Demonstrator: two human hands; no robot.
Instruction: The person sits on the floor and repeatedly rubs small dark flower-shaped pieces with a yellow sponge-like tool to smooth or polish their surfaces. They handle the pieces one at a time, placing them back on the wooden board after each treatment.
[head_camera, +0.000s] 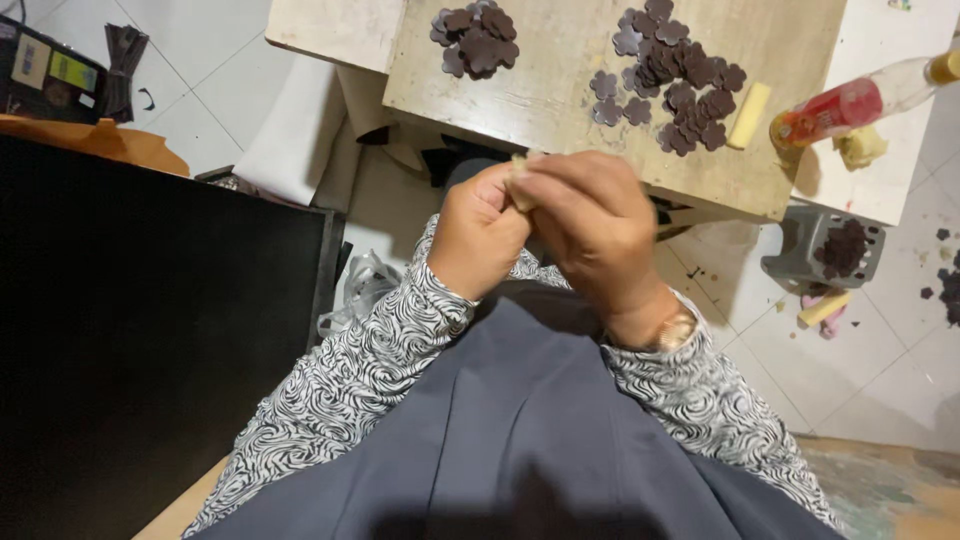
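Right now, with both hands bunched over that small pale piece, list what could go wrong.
1. The small pale piece pinched between left hand and right hand hangs over the lap, not the board; it may drop.
2. The red bottle lies on its side near the table edge; it could roll off.
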